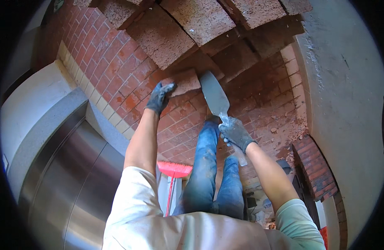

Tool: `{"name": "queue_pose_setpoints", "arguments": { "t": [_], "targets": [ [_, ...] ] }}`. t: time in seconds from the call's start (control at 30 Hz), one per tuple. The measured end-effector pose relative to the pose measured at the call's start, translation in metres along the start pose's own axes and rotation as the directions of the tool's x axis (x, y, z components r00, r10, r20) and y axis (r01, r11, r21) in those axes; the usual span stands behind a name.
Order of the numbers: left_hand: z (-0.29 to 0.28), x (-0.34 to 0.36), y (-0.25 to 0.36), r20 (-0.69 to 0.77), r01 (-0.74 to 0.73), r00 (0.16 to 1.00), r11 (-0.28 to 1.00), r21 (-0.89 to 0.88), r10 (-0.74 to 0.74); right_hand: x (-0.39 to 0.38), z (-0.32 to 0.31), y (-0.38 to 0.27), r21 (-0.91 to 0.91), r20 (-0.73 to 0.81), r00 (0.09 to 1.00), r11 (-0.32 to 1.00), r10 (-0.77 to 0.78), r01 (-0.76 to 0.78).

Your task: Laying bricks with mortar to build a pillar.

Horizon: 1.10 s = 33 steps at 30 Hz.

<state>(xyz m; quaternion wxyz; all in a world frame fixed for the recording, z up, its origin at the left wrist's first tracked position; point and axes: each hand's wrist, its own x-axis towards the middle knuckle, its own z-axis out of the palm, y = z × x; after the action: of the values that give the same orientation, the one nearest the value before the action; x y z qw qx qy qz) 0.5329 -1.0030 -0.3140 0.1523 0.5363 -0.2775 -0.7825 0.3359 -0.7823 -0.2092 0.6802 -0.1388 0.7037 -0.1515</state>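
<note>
My left hand (159, 98), in a dark glove, grips a piece of reddish brick (184, 82) by its left end. The brick is held just in front of the stacked bricks (162, 37). In my right hand (237, 133), also gloved, is a bricklaying trowel (215, 95); the fingers wrap around its handle, whose end sticks out below the fist. The broad grey blade points away from me, with its tip close to the brick's right end. Whether blade and brick touch, I cannot tell.
Red paving tiles (127, 68) cover the floor. Steel doors (71, 179) with a stone surround stand at left, a grey wall (346, 83) at right. A red broom (174, 168) is behind my legs. More small bricks (315, 166) and rubble lie along the right wall.
</note>
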Motion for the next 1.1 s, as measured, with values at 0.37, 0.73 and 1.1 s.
{"name": "queue_pose_setpoints", "arguments": {
  "t": [0.37, 0.73, 1.1],
  "targets": [
    [0.052, -0.178, -0.015, -0.010, 0.181, 0.983, 0.964, 0.197, -0.182, -0.165, 0.025, 0.078, 0.784, 0.105, 0.958, 0.570, 0.268, -0.246],
    [0.256, -0.419, -0.109, 0.717, -0.033, 0.553, 0.848, 0.529, -0.425, -0.416, 0.041, 0.240, 0.893, -0.446, 0.890, -0.115, -0.094, 0.436],
    [0.386, -0.740, -0.276, 0.513, 0.640, 0.150, 0.479, 0.601, -0.845, -0.693, 0.167, 0.455, 0.434, -0.899, 0.409, 0.205, 0.155, 0.877]
  ]
}}
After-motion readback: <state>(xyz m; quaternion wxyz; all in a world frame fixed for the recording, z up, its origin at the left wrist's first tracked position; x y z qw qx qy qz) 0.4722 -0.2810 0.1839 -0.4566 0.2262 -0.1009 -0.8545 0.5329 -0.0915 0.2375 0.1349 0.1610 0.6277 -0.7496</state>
